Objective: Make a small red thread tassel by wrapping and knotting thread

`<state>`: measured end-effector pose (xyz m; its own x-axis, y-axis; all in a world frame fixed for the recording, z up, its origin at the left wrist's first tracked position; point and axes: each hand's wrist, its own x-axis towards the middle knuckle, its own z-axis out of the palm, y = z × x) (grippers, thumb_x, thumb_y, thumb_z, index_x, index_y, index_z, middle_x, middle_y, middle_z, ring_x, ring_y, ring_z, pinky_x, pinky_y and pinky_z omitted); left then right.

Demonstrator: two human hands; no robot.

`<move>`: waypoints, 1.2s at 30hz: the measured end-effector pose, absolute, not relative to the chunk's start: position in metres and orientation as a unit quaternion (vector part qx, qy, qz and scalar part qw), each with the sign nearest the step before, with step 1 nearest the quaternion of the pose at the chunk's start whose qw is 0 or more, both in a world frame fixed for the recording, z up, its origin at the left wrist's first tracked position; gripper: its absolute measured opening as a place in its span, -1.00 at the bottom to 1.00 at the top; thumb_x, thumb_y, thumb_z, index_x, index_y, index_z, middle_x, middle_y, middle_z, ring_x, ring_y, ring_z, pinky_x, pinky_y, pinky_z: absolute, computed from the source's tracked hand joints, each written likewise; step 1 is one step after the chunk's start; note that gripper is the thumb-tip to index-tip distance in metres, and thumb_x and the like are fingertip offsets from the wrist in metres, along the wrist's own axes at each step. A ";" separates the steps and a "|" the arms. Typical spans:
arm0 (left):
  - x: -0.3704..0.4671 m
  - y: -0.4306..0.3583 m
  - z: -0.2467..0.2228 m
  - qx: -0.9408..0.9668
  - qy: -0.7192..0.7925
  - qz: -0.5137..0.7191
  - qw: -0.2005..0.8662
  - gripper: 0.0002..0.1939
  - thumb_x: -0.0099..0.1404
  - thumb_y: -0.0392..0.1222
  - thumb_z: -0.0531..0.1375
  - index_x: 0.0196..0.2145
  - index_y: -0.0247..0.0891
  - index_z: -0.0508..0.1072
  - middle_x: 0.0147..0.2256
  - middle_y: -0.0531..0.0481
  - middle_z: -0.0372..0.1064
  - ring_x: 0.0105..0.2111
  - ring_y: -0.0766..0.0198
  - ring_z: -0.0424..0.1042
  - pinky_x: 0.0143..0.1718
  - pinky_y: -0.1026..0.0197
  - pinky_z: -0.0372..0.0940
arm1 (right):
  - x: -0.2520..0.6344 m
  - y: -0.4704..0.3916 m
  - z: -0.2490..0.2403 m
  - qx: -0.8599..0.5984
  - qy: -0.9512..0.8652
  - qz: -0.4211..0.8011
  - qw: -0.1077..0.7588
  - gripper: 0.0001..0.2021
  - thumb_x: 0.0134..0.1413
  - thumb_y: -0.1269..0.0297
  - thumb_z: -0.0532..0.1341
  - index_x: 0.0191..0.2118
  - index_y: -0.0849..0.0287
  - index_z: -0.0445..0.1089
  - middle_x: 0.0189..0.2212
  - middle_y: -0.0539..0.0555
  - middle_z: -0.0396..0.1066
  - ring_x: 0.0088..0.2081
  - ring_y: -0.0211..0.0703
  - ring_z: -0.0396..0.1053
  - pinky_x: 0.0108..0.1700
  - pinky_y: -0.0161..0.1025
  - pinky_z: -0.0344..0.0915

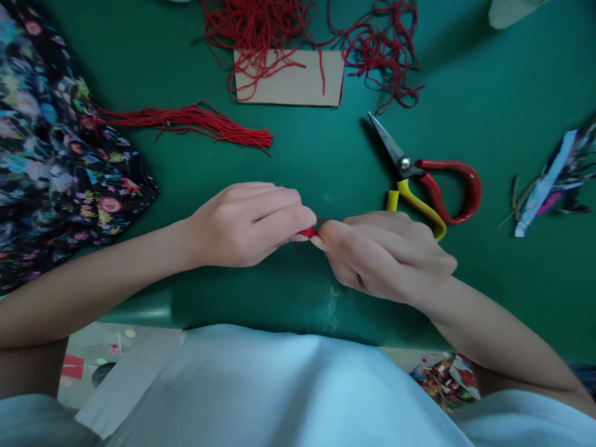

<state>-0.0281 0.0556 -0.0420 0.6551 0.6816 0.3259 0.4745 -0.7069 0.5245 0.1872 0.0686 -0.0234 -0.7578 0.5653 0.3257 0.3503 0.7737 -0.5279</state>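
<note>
My left hand (258,223) and my right hand (388,251) meet fingertip to fingertip above the green table, both closed in a pinch. Between them shows a short bit of red cord (307,231); the rest of it is hidden by my fingers. A thin dark thread end hangs just below the pinch. Right behind my right hand lie scissors (405,162) with one red and one yellow handle, blades apart and pointing up and left. A bundle of red cords (200,124) stretches across the table beyond my left hand.
A loose heap of red cords (261,25) partly covers a tan cardboard piece (288,81) at the back, with a second tangle (386,49) beside it. Floral cloth (69,161) lies at left, fabric scraps (549,186) at right. The table's front edge runs close to my body.
</note>
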 end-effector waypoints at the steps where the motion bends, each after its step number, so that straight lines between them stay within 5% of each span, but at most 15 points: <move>1: -0.028 0.056 -0.042 0.885 0.316 0.268 0.213 -0.65 0.50 -0.15 -0.11 -0.26 -0.22 0.43 -0.45 -0.02 0.39 -0.44 0.32 0.38 -0.31 0.27 0.35 | 0.188 0.070 -0.024 -0.224 -0.923 0.183 0.252 -0.84 0.23 0.50 0.15 -0.36 0.16 0.39 -0.64 -0.08 0.24 -0.60 -0.33 0.14 -0.56 -0.26 0.10; 7: -0.029 0.057 -0.039 0.885 0.290 0.248 0.266 -0.62 0.51 -0.13 -0.14 -0.24 -0.24 0.42 -0.43 -0.05 0.39 -0.42 0.29 0.38 -0.32 0.27 0.35 | 0.192 0.078 -0.023 -0.132 -0.957 0.025 0.256 -0.85 0.20 0.51 0.17 -0.34 0.15 0.43 -0.67 -0.11 0.13 -0.60 -0.33 0.16 -0.60 -0.28 0.18; 24: -0.031 0.057 -0.033 0.858 0.331 0.256 0.299 -0.80 0.45 -0.30 -0.01 -0.26 -0.22 0.40 -0.44 0.04 0.42 -0.44 0.36 0.40 -0.41 0.34 0.26 | 0.188 0.077 -0.034 -0.163 -0.943 0.007 0.291 -0.90 0.18 0.48 0.20 -0.34 0.16 0.39 -0.67 -0.12 0.15 -0.64 -0.36 0.08 -0.64 -0.29 0.04; 36: -0.031 0.056 -0.041 0.879 0.344 0.216 0.249 -0.71 0.36 -0.38 -0.06 -0.28 -0.18 0.43 -0.46 0.05 0.40 -0.46 0.36 0.42 -0.40 0.33 0.32 | 0.185 0.082 -0.019 -0.322 -0.820 0.436 0.183 -0.75 0.33 0.29 0.14 -0.38 0.18 0.45 -0.62 -0.10 0.34 -0.60 -0.44 0.21 -0.51 -0.42 0.10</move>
<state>-0.0312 0.0561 -0.0414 0.6701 0.7124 0.2087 0.4966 -0.6392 0.5873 0.1846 0.0822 -0.0191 -0.7253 0.6881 0.0193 0.3695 0.4128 -0.8325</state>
